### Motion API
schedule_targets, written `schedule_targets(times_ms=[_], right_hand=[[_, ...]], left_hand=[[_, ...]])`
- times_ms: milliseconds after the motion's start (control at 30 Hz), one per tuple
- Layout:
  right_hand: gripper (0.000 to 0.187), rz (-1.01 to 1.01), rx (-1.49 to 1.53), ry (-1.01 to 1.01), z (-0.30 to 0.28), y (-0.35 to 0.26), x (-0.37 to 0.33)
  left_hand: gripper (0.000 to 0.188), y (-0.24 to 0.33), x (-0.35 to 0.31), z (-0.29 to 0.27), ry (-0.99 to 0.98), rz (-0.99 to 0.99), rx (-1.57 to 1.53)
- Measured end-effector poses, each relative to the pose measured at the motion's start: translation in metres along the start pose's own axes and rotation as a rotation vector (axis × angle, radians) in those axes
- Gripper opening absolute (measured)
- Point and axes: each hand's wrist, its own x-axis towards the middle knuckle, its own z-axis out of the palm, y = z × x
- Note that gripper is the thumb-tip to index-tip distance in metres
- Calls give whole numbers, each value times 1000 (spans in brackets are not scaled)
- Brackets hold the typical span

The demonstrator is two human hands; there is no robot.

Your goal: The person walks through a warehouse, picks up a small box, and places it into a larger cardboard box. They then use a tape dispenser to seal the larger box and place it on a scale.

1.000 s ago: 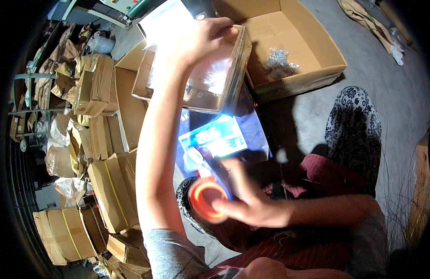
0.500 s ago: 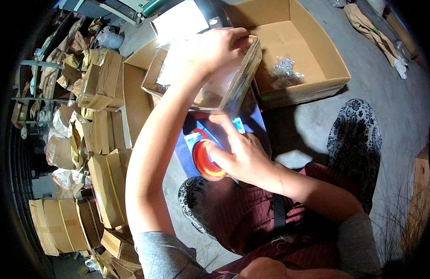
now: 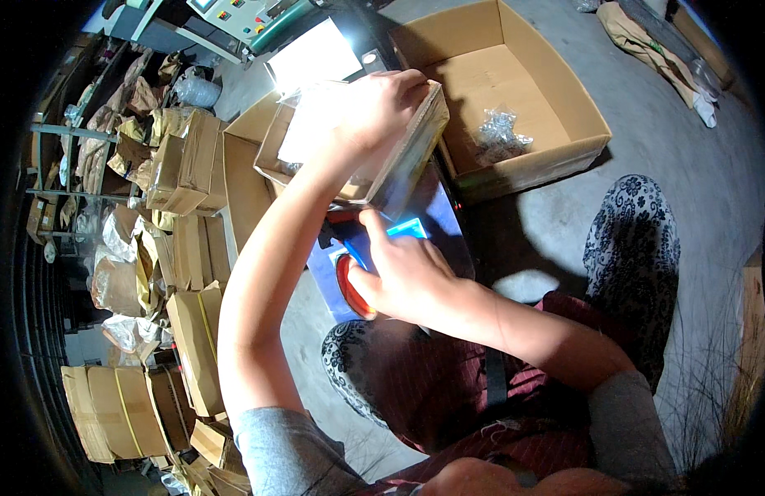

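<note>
Carton [image 3: 406,164]: tilted above the blue surface [image 3: 449,221]; just left of the big box [image 3: 535,169];
Left hand [image 3: 381,109]: fingers curled over the carton's right rim, holding it;
Right hand [image 3: 406,277]: closed round the tape dispenser [image 3: 344,281], near the carton's lower edge; orange roll partly hidden;
Big box: open; clear bags [image 3: 500,134] inside;
White sheet [image 3: 318,54]: beyond the carton.

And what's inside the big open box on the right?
A shiny clear plastic bag lies in the cardboard box. Its near wall covers whatever lies right behind it.
</note>
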Motion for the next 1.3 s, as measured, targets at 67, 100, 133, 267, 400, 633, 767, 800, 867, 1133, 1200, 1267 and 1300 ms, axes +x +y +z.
schedule_targets(times_ms=[67, 100, 133, 267, 400, 633, 767, 800, 867, 1133, 1200, 1267, 1300], right_hand=[[61, -52, -65, 41, 6, 0, 3], [60, -76, -104, 61, 8, 0, 5], [60, -102, -144, 81, 9, -1, 7], [55, -47, 51, 18, 5, 3, 10], [55, -107, 334, 164, 26, 11, 10], [50, -72, 148, 99, 36, 4, 16], [55, 73, 661, 44, 47, 3, 19], [57, 54, 724, 66, 50, 5, 23], [61, -62, 658, 142, 61, 14, 28], [36, -152, 136, 35, 39, 4, 43], [31, -93, 101, -31, 34, 4, 43], [33, -11, 101, -41, 36, 1, 49], [34, -16, 261, 37, 45, 6, 55]], left_hand=[[28, -1, 0, 2, 10, 5, -12], [27, -1, -1, 4, 15, 7, -18], [27, -6, -2, 5, 30, 34, -18], [27, -14, -4, 9, 55, 74, -15], [27, -9, -4, 7, 75, 52, 14], [27, -13, -8, 8, 83, 84, 18], [26, -11, -7, 9, 92, 95, 21], [27, -11, -4, 8, 82, 100, 25], [28, -11, -5, 9, 61, 100, 41], [26, -21, -5, 12, 65, 162, 58], [26, -20, -5, 12, 45, 141, 49], [25, -20, -7, 13, 53, 132, 64], [25, -20, -6, 15, 55, 130, 67]])
